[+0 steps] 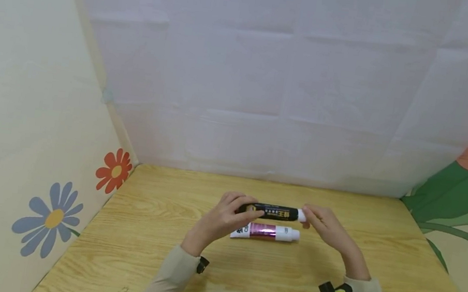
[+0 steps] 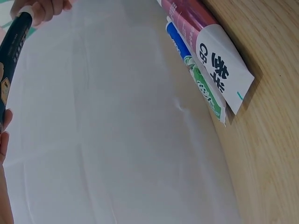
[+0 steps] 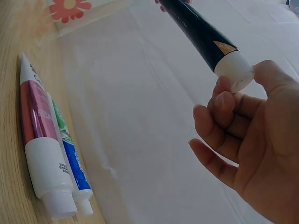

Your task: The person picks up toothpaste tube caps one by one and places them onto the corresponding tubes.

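My left hand [image 1: 222, 216] grips the body of a black squeeze tube [image 1: 276, 212] with gold lettering, held level above the table. At the tube's right end, the thumb and index finger of my right hand [image 1: 329, 227] pinch its white cap [image 3: 233, 70]; the other fingers are curled loosely below. A pink and white tube [image 1: 265, 231] lies on the table just nearer than the black one. Against it, in both wrist views, rests a smaller green and blue tube [image 2: 198, 77], which the head view hides.
A wood-grain table [image 1: 150, 252] carries the tubes. Behind it hangs a creased white sheet [image 1: 266, 96]. Panels with painted flowers stand at the left and right, one with a blue flower [image 1: 54, 219]. Each wrist wears a black strap [image 1: 334, 291].
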`<state>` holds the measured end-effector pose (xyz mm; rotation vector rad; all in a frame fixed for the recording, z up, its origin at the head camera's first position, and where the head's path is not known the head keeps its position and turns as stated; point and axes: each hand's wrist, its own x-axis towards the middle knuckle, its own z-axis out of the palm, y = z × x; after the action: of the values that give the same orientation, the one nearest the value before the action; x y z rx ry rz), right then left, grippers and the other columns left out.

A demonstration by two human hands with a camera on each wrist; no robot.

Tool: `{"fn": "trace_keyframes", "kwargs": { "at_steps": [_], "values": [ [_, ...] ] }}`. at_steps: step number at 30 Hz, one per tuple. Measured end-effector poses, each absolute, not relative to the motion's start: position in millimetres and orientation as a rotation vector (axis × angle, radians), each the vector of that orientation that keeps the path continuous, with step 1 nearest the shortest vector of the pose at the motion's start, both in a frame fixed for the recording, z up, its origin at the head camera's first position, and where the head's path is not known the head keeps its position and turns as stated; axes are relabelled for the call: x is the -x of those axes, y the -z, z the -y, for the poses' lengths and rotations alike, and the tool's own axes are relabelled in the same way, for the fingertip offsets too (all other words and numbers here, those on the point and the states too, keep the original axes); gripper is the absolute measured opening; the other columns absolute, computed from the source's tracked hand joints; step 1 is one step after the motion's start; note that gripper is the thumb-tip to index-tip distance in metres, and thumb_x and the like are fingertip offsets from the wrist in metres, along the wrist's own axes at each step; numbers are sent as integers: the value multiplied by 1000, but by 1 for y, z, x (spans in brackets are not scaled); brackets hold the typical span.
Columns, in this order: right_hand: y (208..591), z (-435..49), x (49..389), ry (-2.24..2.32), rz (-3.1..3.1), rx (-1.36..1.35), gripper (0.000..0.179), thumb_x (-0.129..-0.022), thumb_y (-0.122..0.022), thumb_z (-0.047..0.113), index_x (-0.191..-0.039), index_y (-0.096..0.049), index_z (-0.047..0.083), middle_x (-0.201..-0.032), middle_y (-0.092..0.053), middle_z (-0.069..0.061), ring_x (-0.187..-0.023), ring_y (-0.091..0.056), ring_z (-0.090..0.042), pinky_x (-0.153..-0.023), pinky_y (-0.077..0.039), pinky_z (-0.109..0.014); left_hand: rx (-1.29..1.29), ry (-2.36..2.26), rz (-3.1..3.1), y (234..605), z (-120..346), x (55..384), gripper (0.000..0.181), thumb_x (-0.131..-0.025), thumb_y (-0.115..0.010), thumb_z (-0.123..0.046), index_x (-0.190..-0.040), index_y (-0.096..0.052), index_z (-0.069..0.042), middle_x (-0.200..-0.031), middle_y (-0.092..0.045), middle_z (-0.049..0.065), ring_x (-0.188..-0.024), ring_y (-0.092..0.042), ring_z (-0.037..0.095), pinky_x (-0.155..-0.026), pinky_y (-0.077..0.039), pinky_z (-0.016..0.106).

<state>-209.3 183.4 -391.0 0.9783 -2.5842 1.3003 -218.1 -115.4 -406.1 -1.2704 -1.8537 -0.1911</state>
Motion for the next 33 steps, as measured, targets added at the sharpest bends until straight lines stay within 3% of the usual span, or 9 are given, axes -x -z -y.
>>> {"fn": "trace_keyframes", "kwargs": {
  "at_steps": [4,11,20,28,33],
  "values": [
    [390,-180,207,-1340,2601,-914,34,-99,-34,2,-70,-52,4,-62,-52,-10,-56,-42,-4,-53,-39,-23,1268,191,1877,409,116,218,32,-91,-60,-21,-122,-60,-27,-120,-54,6,-105,-50,21,-87,-45,34],
    [395,-177,209,-1311,2655,-792,39,-101,-34,15,-68,-54,7,-60,-49,2,-54,-42,-5,-50,-38,-21,1288,252,1869,413,115,219,34,-89,-62,-21,-122,-61,-28,-119,-55,6,-104,-50,22,-88,-45,35],
    [384,-172,204,-1263,2609,-788,40,-100,-35,8,-69,-59,4,-63,-57,-4,-54,-37,-4,-53,-36,-23,1270,293,1871,408,114,218,26,-88,-64,-23,-113,-66,-27,-116,-57,6,-102,-52,21,-87,-46,34],
    [378,-175,200,-1192,2604,-959,15,-97,-47,9,-97,-61,12,-84,-63,-2,-77,-57,-15,-70,-47,-28,1248,263,1907,406,113,219,30,-83,-70,-23,-112,-66,-28,-116,-57,4,-102,-52,19,-87,-46,32],
    [385,-184,205,-1093,2582,-1004,26,-91,-58,15,-117,-60,18,-105,-64,6,-86,-56,-6,-76,-50,-33,1241,301,1932,409,112,222,33,-82,-71,-21,-114,-65,-26,-117,-56,4,-101,-51,18,-88,-45,30]
  ]
}}
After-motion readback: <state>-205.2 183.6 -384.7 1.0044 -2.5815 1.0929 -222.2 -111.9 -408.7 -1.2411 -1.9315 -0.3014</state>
